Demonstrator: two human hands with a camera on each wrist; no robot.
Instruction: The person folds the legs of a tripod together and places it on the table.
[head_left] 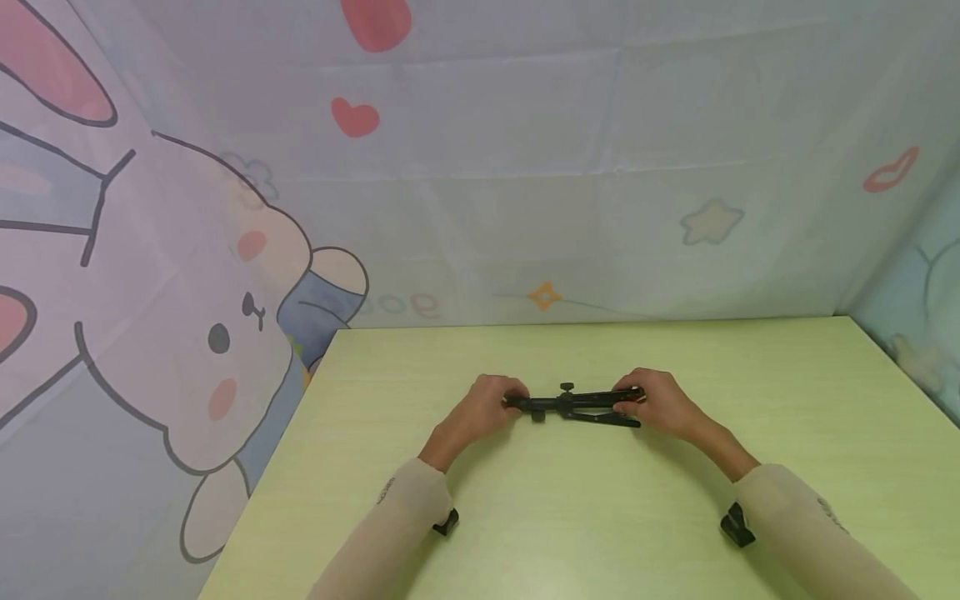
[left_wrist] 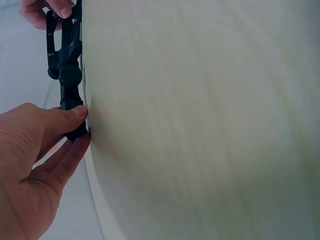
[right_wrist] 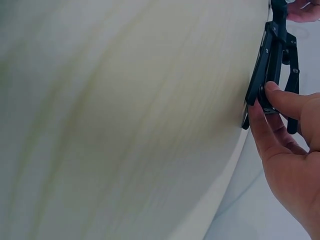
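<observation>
A small black tripod (head_left: 564, 403) lies sideways between the two hands, low over the table, with its legs to the right. My left hand (head_left: 489, 405) pinches the left end of its column between thumb and fingers. In the left wrist view, the thumb lies on top of that black end and the fingertips curl beneath it. My right hand (head_left: 662, 405) grips the leg end. Seen from the right wrist, the thumb presses on the middle of the legs (right_wrist: 272, 60), fingers beneath. One leg angles slightly away from the others. A small knob (head_left: 567, 386) sticks up from the column.
The pale yellow-green table (head_left: 570, 517) stretches around both hands. Behind it hangs a printed cloth (head_left: 525, 208) with hearts, a star and a large rabbit (head_left: 187, 333) at left. Dark wrist-camera mounts (head_left: 738, 525) sit below the sleeves.
</observation>
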